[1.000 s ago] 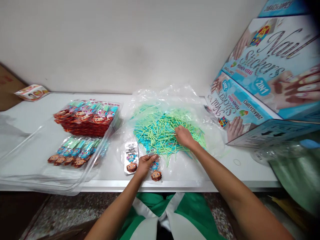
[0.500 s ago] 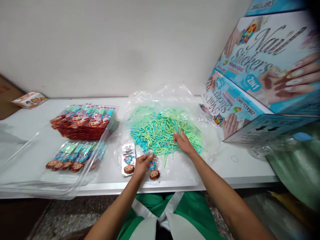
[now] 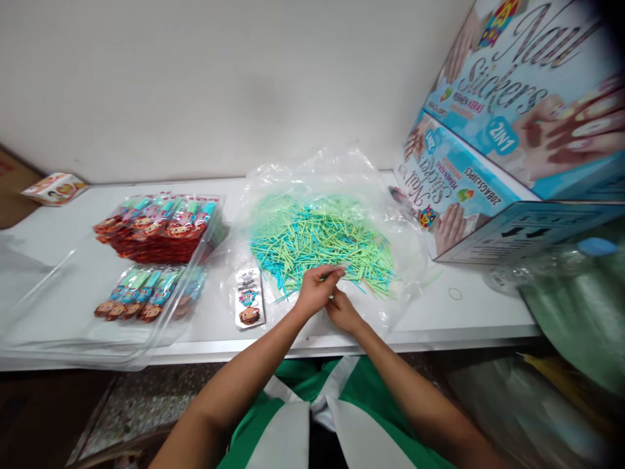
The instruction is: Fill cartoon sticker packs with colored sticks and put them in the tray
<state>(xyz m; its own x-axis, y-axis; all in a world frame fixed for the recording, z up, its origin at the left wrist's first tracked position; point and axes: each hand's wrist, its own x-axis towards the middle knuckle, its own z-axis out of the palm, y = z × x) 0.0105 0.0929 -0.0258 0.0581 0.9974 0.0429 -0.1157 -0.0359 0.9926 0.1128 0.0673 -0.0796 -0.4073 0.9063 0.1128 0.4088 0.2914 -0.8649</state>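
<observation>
My left hand (image 3: 316, 290) is closed in a pinch, and a thin clear edge of a small plastic packet (image 3: 336, 267) shows at its fingertips. Most of that packet is hidden. Close against it, my right hand (image 3: 344, 312) is closed too, with a bit of green stick (image 3: 332, 298) showing between the fingers; how many it holds I cannot tell. Just beyond both hands lies a pile of thin green and blue sticks (image 3: 312, 241) on a clear plastic bag (image 3: 361, 166). To the left of the hands, a flat stack of printed cartoon-figure cards or packets (image 3: 249, 298) lies on the table.
A tall stack of filled cartoon packets (image 3: 156, 228) and a lower row (image 3: 141, 293) sit at the left, by a clear plastic sheet (image 3: 176, 312). Nail Stickers boxes (image 3: 469, 189) stand at the right, with a clear bottle (image 3: 517, 277) and a rubber band (image 3: 454, 294) near them.
My right hand has drawn back from the stick pile toward me. My left hand has moved right and up to meet it, and the cartoon packet it held is now mostly hidden.
</observation>
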